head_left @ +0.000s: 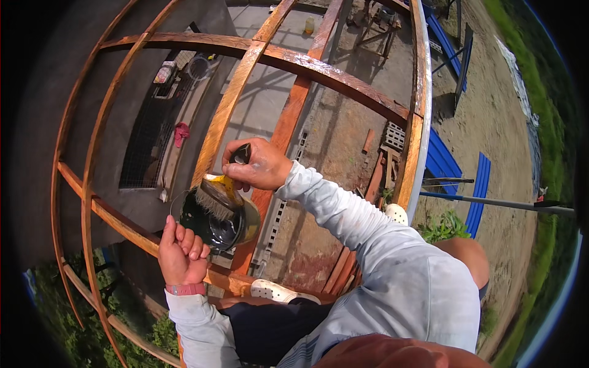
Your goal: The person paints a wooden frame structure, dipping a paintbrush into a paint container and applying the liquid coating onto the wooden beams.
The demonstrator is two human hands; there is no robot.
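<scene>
My right hand (261, 165) grips the dark handle of a wide paintbrush (219, 195), with its bristles over the mouth of a small can (216, 222) of dark liquid. My left hand (182, 251), a red band at its wrist, holds that can by its near side. Both hands are above an orange-brown wooden beam (126, 228) of a roof frame. My white shoes (281, 291) rest on the beams below me.
Stained rafters (288, 122) and a long beam (412, 129) cross the view high above the ground. Far below lie a concrete floor (270, 92), blue metal sheets (442, 162), stacked blocks (394, 135), bare earth (491, 122) and green plants (445, 227).
</scene>
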